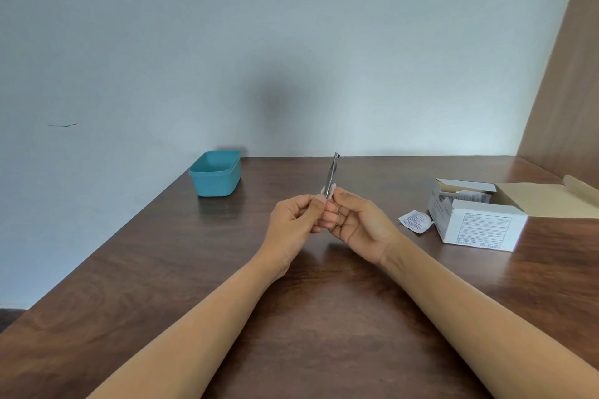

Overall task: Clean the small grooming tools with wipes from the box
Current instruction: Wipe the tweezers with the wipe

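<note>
Left hand (293, 220), right hand (356, 223) around tweezers (333, 172), wipe (325, 190).

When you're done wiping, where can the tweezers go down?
Bare table lies between the teal tub and the box, behind the tweezers, and all down the left side. It is crowded only beside the box, where a torn wrapper lies.

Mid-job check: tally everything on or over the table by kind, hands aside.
tweezers: 1
wipe: 1
opened wipe packet: 1
wipe box: 1
teal tub: 1
Total: 5
Packets inside the box cannot be counted.
</note>
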A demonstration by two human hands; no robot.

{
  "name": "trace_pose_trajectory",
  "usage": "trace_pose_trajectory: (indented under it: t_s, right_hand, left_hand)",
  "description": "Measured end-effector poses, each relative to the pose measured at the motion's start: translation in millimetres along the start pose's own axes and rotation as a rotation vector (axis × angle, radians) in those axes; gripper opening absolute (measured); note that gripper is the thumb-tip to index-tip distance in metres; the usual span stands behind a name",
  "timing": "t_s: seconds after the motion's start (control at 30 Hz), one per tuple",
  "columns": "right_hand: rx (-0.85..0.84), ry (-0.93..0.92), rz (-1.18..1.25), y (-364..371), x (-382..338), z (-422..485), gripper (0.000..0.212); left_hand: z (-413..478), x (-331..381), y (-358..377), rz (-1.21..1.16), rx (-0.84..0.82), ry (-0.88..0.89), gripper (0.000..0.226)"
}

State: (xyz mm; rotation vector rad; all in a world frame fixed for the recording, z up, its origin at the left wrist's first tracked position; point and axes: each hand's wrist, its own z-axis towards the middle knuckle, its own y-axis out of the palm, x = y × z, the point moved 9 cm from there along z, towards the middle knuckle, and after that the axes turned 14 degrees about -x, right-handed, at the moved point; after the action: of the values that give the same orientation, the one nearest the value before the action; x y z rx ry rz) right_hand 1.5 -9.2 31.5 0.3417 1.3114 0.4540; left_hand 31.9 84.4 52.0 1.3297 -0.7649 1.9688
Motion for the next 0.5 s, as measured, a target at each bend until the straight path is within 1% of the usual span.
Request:
trace_pose_trajectory:
  t_s: [0.13, 0.33, 0.5]
  right_hand:
    - [0.01, -0.003, 0.003, 2, -1, -1, 0.024]
    - [0.013, 0.0, -0.097, 1, 0, -2, 0.015]
    - [0.089, -0.025, -0.236, -9, -2, -2, 0.011]
  left_hand:
    - [0, 0, -2, 0.019, 0.013, -0.005, 0.021]
    - [0, 1, -6, 0.095, 0.048, -0.002, 0.021]
    - [0, 4, -9, 0.206, 0.076, 0.014, 0.023]
